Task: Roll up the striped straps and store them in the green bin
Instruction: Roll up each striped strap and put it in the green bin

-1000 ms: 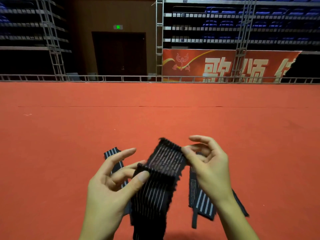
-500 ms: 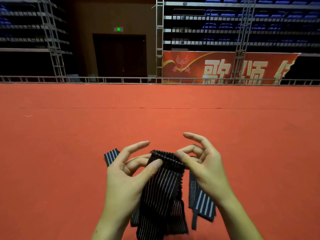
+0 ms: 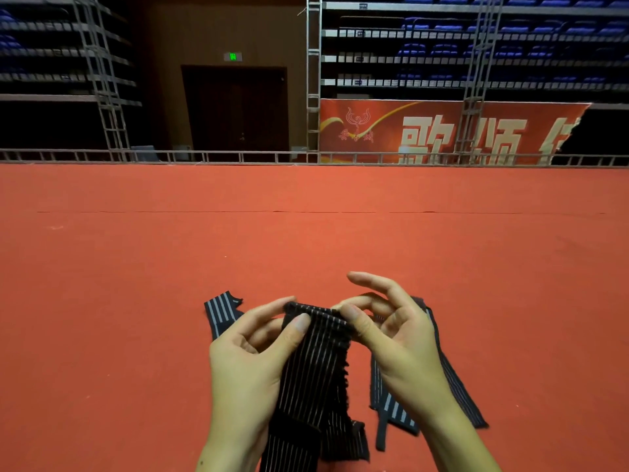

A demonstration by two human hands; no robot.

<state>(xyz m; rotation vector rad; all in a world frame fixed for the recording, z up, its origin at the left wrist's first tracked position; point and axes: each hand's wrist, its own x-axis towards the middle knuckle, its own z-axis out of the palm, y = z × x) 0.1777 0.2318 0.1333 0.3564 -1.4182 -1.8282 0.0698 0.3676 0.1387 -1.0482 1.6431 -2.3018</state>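
Hanging from both hands, a dark striped strap (image 3: 315, 362) with thin pale lines is held above the red carpet (image 3: 136, 301), its top edge folded over into the first turn of a roll and its loose length dropping toward the bottom of the view. The left hand (image 3: 252, 356) pinches the top left corner of that fold between thumb and curled fingers. The right hand (image 3: 391, 338) pinches the top right corner with thumb and forefinger, its other fingers lifted and spread. Two more striped straps lie flat on the carpet: one (image 3: 221, 311) just behind the left hand, another (image 3: 394, 407) beneath the right wrist, running out to the right. Beyond the carpet stand a metal railing (image 3: 238, 156), a red banner (image 3: 442, 131) with pale lettering, a dark doorway (image 3: 235, 107) and tiers of blue seats (image 3: 476, 52).
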